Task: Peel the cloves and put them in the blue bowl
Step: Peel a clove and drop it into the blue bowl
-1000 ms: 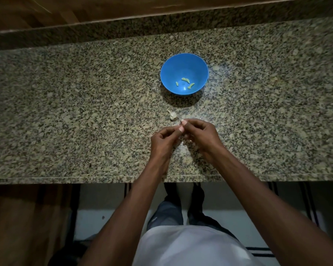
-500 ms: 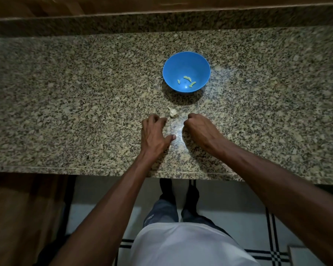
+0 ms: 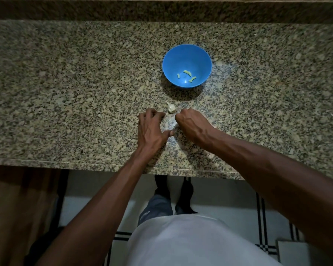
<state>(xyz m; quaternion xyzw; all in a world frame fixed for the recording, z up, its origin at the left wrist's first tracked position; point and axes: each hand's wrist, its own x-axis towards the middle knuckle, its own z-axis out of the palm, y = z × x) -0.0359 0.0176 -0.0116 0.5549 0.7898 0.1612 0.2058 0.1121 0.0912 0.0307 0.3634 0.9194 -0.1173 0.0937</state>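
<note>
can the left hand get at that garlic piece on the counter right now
Probably yes. The garlic piece lies bare on the granite counter just beyond and right of the left hand, nothing between them. The right hand sits beside, not over it.

Garlic piece (image 3: 171,108) lies between hands, seemingly before bowl (image 3: 186,54).

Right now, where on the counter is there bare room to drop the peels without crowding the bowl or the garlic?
Bare granite counter stretches wide to the left of the left hand, and likewise to the right of the blue bowl and right hand. It is crowded only in the middle: the garlic piece sits between the hands, just in front of the bowl.
</note>
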